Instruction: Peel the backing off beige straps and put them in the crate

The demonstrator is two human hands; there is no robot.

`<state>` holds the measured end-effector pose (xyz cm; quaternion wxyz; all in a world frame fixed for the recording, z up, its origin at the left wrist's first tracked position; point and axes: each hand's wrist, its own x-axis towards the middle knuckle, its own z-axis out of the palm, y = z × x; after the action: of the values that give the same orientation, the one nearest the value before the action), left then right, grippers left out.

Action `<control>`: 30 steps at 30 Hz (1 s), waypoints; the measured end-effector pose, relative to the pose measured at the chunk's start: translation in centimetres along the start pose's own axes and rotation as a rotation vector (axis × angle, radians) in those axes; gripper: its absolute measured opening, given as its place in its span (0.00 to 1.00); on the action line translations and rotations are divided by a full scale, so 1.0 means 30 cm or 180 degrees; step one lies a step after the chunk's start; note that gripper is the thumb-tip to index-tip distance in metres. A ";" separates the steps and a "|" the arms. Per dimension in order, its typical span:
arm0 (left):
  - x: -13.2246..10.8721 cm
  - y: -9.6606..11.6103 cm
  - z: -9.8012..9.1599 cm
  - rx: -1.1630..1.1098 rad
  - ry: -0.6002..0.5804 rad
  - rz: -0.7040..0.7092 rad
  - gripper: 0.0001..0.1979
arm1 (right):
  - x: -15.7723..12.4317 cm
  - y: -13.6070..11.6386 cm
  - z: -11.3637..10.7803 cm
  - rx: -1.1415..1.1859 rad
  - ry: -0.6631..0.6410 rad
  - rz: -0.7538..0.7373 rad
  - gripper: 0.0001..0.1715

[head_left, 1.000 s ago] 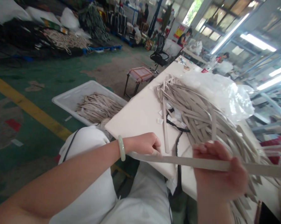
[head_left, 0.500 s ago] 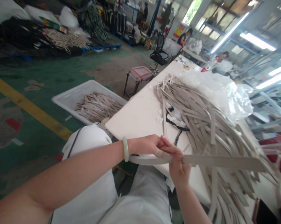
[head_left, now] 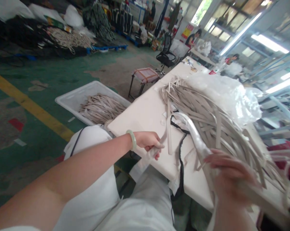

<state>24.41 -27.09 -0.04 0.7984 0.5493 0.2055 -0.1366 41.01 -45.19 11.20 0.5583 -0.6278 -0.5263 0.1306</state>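
From my remote feed, reading left to right: a yellow floor line (head_left: pixel 27 107) crosses green-painted concrete, and beyond it sits a white plastic crate (head_left: pixel 75 89) holding a heap of flat beige straps (head_left: pixel 101 109). The left arm reaches in from the lower left, wearing a pale jade bangle (head_left: pixel 132 140), and ends at the left hand (head_left: pixel 147 141), just over the near edge of the white desk (head_left: pixel 140 118). Those fingers (head_left: pixel 157 147) are curled together, clamped on a thin pale strap (head_left: pixel 154 152) that drops toward the lap.

Here is what has just changed: a moment ago one strap ran straight and taut between my two hands. Now the hands are well apart and that straight line is gone. Right of the left hand, a black cord (head_left: pixel 181 166) trails over the desk edge, and a glossy white strip (head_left: pixel 195 138) arcs toward the right hand. Behind it, a large strap bundle (head_left: pixel 212 128) fans across the desk against a clear plastic bag (head_left: pixel 224 96). At lower right, the right hand (head_left: pixel 229 173) is blurred. Its fingers (head_left: pixel 222 163) look closed around a wide beige strap (head_left: pixel 258 199) running toward the corner, but I cannot tell whether it is the same strap.
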 end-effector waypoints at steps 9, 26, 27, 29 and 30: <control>0.022 0.026 0.073 -0.0412 0.0612 0.0295 0.20 | -0.186 0.108 0.297 -0.1686 -0.1095 -0.1934 0.18; -0.120 0.058 0.127 0.0199 0.0213 0.1359 0.15 | 0.028 0.125 0.294 0.1677 0.1637 0.1308 0.19; -0.124 0.059 0.123 0.0180 0.0268 0.1413 0.15 | 0.029 0.131 0.293 0.1780 0.1465 0.1432 0.21; -0.131 0.064 0.114 0.0139 0.0249 0.1532 0.17 | 0.031 0.135 0.292 0.1920 0.1150 0.1610 0.22; -0.134 0.065 0.112 0.0120 0.0244 0.1575 0.18 | 0.031 0.135 0.294 0.1951 0.1073 0.1627 0.22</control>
<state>22.35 -29.56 4.53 0.7888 0.6024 0.0923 0.0801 36.83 -38.75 5.19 0.7469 -0.5557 -0.1922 0.3106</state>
